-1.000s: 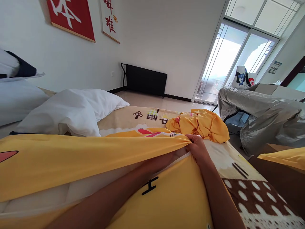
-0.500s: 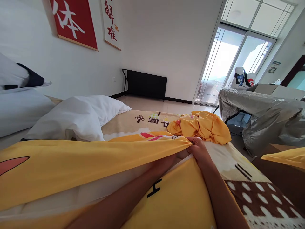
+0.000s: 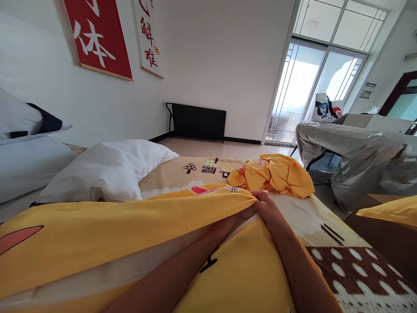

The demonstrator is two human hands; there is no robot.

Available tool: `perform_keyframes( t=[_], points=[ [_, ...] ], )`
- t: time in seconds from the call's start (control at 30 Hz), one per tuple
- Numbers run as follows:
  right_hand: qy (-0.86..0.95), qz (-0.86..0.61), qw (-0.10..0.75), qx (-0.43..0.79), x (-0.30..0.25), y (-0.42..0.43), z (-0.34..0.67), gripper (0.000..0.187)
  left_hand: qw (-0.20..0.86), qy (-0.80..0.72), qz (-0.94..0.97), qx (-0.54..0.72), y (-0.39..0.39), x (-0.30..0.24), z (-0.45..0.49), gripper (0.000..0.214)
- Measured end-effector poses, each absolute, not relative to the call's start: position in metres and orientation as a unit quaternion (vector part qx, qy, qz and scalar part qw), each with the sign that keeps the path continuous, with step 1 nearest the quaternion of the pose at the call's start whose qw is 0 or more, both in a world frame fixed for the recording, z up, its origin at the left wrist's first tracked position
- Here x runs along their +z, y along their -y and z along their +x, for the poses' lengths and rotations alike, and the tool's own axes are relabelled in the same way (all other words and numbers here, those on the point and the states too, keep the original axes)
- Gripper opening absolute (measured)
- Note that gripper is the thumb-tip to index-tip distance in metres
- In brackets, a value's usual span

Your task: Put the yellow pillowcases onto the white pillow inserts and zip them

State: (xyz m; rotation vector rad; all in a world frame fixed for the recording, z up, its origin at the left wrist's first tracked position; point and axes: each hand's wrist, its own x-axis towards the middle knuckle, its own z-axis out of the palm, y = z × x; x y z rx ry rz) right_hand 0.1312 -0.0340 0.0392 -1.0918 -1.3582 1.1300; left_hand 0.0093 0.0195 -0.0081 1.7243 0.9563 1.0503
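Note:
A yellow fabric cover point(image 3: 130, 226) with cartoon prints lies across the front, its long opening showing white material point(image 3: 107, 269) inside. My right hand point(image 3: 266, 209) is closed on the cover's gathered edge at the far end of the opening. Through that opening reaches my left forearm, and my left hand point(image 3: 243, 215) is partly inside the cover beside the right one. The left fingers are hidden by cloth. A crumpled yellow cloth point(image 3: 276, 174) lies just beyond my hands.
White pillows point(image 3: 114, 167) lie at left on a patterned beige blanket point(image 3: 192, 176). A cardboard box point(image 3: 374, 234) with yellow cloth over it stands at right. Behind it is furniture wrapped in silvery plastic point(image 3: 352, 152). A black panel point(image 3: 197, 121) leans near the far wall.
The view has tilted up slightly, so the room sits lower in the picture. Both hands keep their place at the opening, shifted slightly left in view.

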Motion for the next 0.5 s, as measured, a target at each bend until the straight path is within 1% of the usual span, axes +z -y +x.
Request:
perform_keyframes(
  t=[0.13,0.37,0.5],
  points=[
    [0.596,-0.461,0.497,0.431,0.0435,0.0398,0.1307,0.023,0.426,-0.389,0.690,0.437,-0.0152,-0.0060,0.0067,0.036],
    [0.588,-0.462,0.507,0.428,0.0408,0.0343,0.1346,0.025,0.397,-0.416,0.685,0.447,-0.0167,-0.0098,0.0013,0.029],
    [0.593,-0.457,0.503,0.432,0.0382,0.0322,0.1354,0.029,0.391,-0.414,0.693,0.441,-0.0218,-0.0066,0.0076,0.031]
  ],
)
